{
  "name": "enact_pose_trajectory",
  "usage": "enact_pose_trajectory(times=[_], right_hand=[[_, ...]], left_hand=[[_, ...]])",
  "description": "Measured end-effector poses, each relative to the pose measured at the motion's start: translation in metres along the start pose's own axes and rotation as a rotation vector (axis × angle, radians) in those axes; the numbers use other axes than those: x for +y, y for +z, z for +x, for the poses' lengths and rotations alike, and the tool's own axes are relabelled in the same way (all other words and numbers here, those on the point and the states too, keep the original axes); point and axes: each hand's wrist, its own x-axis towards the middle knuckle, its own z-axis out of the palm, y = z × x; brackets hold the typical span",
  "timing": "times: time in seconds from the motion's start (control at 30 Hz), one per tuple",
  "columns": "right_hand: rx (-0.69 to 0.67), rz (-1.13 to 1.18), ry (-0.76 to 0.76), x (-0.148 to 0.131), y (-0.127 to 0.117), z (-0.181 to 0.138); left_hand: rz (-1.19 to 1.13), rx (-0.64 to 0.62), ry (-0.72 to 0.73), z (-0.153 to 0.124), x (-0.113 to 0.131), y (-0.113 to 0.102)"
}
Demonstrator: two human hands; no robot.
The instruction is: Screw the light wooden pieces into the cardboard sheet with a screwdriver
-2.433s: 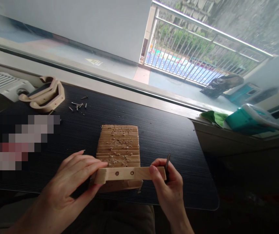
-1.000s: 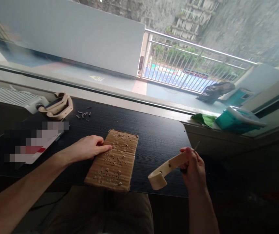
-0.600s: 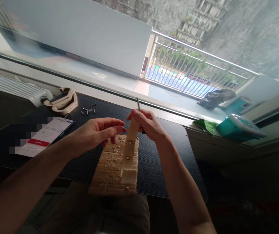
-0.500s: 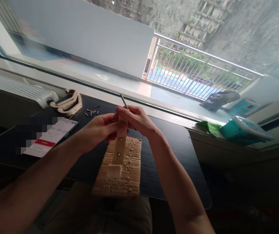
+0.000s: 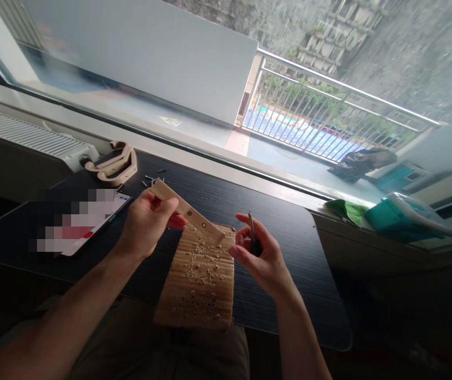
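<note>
My left hand (image 5: 147,224) is closed around one end of a pale wooden strip (image 5: 192,214) with holes in it, holding it slanted above a piece of corrugated cardboard (image 5: 198,279) strewn with wood chips. Just to the right, my right hand (image 5: 258,254) grips a small screwdriver (image 5: 252,237), its dark handle in the palm and its thin shaft pointing up. The two hands are a short way apart. The cardboard lies on a black ribbed desk (image 5: 289,253) near its front edge.
A phone (image 5: 103,216) lies at the left of the desk. Curved wooden pieces (image 5: 113,163) and several loose screws (image 5: 152,179) sit at the far left corner. A radiator (image 5: 23,137) runs along the left. Teal boxes (image 5: 403,216) rest on the windowsill at right.
The wooden strip has passed from my right hand to my left hand and now slants to the left. My right hand has drawn back right, keeping only the screwdriver.
</note>
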Motion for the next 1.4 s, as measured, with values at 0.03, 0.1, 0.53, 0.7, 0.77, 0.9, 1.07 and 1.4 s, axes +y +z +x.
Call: enact_pose_trajectory(times=[0.03, 0.1, 0.53, 0.7, 0.77, 0.9, 1.07, 1.4], right_hand=[[0.041, -0.037, -0.025, 0.000, 0.002, -0.003], [0.123, -0.121, -0.086, 0.000, 0.005, -0.003], [0.278, -0.410, -0.296, 0.005, -0.002, 0.023], [0.289, -0.350, -0.255, 0.014, -0.008, 0.031], [0.244, -0.331, -0.204, 0.017, -0.009, 0.032], [0.143, -0.320, -0.178, 0.023, -0.009, 0.033], [0.097, -0.354, -0.173, 0.037, -0.012, 0.035], [0.134, -0.389, -0.119, 0.040, -0.015, 0.040]], left_hand=[[-0.017, -0.027, -0.015, -0.002, -0.001, 0.006], [-0.034, -0.082, -0.041, -0.005, 0.001, 0.016], [0.131, -0.298, -0.031, -0.004, 0.009, -0.002], [0.165, -0.413, -0.022, 0.005, 0.003, -0.007], [0.185, -0.397, -0.001, 0.011, 0.000, -0.010], [0.221, -0.343, 0.009, 0.019, -0.005, -0.017], [0.322, -0.344, -0.027, 0.023, -0.009, -0.022], [0.418, -0.342, 0.003, 0.031, -0.009, -0.018]])
